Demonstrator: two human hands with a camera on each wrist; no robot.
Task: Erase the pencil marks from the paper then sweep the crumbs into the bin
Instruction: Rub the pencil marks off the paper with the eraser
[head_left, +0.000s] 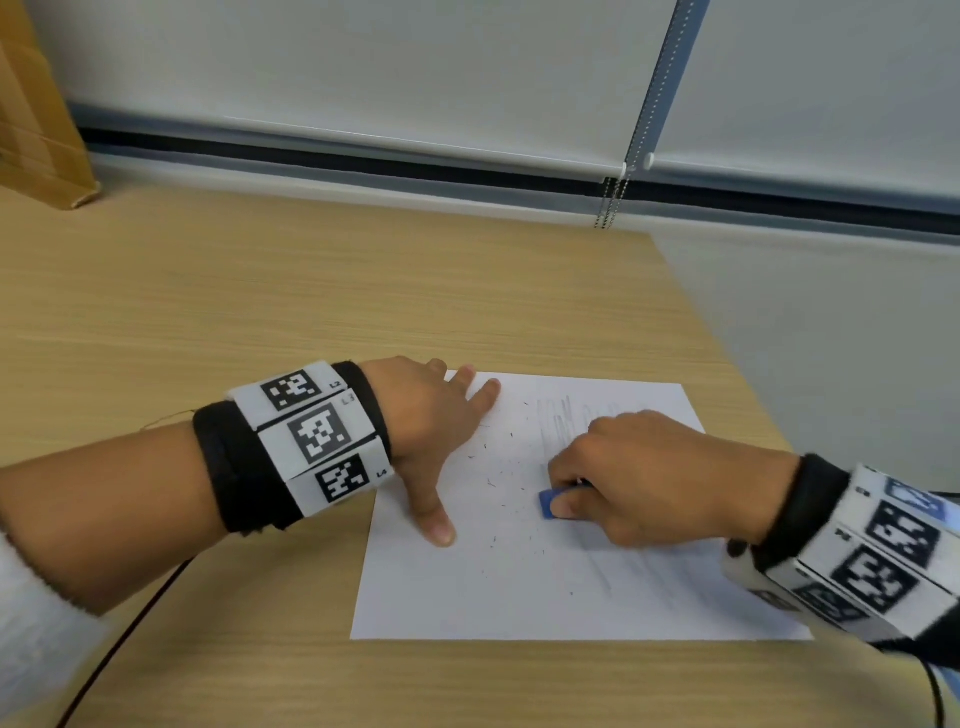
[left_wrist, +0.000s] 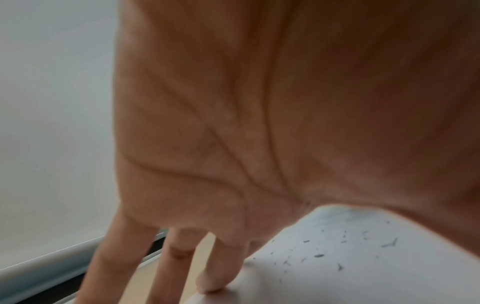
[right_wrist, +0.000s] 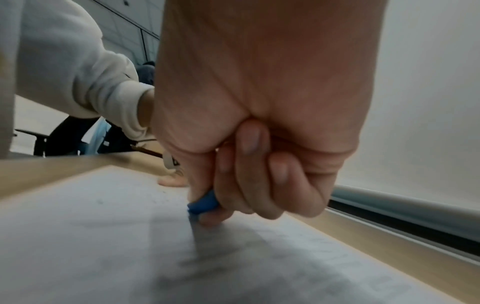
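A white sheet of paper (head_left: 467, 587) lies on the wooden table (head_left: 260, 291), with faint grey pencil marks (head_left: 558, 415) near its far edge and under my right hand. Dark eraser crumbs (head_left: 493, 483) are scattered over its middle and show as crumbs (left_wrist: 319, 256) in the left wrist view. My right hand (head_left: 639, 478) pinches a blue eraser (head_left: 548, 503) and presses it on the sheet; the eraser (right_wrist: 203, 202) shows between thumb and curled fingers. My left hand (head_left: 431, 431) lies flat with spread fingers (left_wrist: 218, 273) on the paper's left part, holding it down.
A cardboard box (head_left: 36, 130) stands at the table's far left corner. White roller blinds (head_left: 363, 67) with a bead chain (head_left: 618, 197) hang behind the table. The table's right edge (head_left: 722, 332) runs close to the paper. A dark cable (head_left: 130, 639) trails at the near left.
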